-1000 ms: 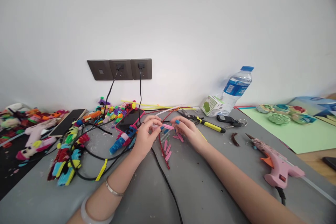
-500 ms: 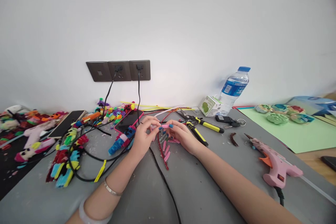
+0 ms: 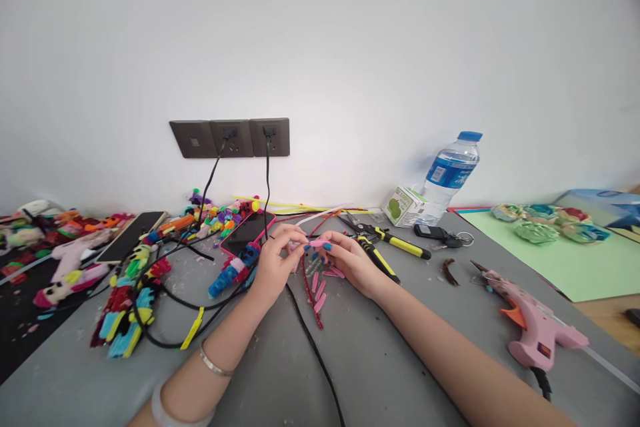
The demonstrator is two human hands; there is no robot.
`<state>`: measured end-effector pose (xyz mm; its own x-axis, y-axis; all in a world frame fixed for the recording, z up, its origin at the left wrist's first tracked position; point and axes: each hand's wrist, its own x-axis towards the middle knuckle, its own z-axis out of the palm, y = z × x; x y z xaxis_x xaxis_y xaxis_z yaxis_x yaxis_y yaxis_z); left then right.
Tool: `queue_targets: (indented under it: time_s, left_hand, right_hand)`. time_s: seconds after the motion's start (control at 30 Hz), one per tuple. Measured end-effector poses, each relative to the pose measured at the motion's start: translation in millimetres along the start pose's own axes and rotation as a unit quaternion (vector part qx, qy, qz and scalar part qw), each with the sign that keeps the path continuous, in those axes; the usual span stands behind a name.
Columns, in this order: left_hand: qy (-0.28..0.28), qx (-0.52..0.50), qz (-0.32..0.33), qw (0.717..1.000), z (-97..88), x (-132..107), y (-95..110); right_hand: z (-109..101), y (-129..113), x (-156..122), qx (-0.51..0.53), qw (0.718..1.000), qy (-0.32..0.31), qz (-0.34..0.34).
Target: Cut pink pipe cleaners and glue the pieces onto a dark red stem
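Observation:
Above the grey table [image 3: 380,373], my left hand [image 3: 280,257] and my right hand [image 3: 350,260] meet at a short pink fuzzy pipe cleaner piece [image 3: 319,243]. My right hand pinches it between thumb and fingers. The fingers of my left hand are closed at its other end, on pink material partly hidden by the fingertips. Below my hands lie several loose pink pipe cleaner pieces [image 3: 320,300] and a red tinsel stem [image 3: 311,307]. Pliers with yellow and black handles [image 3: 377,260] rest just behind my right hand.
A pink glue gun [image 3: 535,327] lies at right, near a car key [image 3: 435,233]. A water bottle [image 3: 447,177] and a small carton [image 3: 404,207] stand by the wall. Black cables [image 3: 313,340] cross the table. Colourful fuzzy figures [image 3: 127,300] and phones [image 3: 131,237] lie at left.
The view has shifted slightly, so everything sits a little lower and further right. The pink piece between my fingers shows more of its length. Both hands stay together in the same place.

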<state>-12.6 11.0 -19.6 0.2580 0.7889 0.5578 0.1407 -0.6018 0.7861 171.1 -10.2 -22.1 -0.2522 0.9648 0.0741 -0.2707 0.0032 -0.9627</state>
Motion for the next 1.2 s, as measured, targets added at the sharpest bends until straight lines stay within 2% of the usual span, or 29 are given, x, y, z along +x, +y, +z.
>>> queue_targets:
  time_s: [0.13, 0.37, 0.57, 0.67, 0.87, 1.2]
  left_hand:
    - [0.003, -0.003, 0.005, 1.000, 0.3, 0, -1]
    - [0.011, -0.014, 0.015, 1.000, 1.1, 0, -3]
    - [0.004, -0.027, -0.035, 0.999, 1.9, 0, -1]
    - [-0.004, -0.033, -0.071, 0.997, 2.6, -1, 2]
    - [-0.034, -0.028, -0.102, 0.994, 2.7, -2, 8]
    - [-0.026, -0.022, -0.096, 0.995, 3.2, 0, 8]
  right_hand:
    - [-1, 3, 1, 0.020, 1.000, 0.000, -0.011]
    - [-2, 9, 3, 0.004, 0.997, 0.041, -0.060]
    - [-1, 8, 3, -0.013, 0.995, 0.057, -0.079]
    - [0, 8, 3, -0.035, 0.992, 0.072, -0.094]
    - [1, 9, 2, -0.090, 0.984, 0.072, -0.133]
    - [0, 6, -1, -0.195, 0.956, 0.090, -0.201]
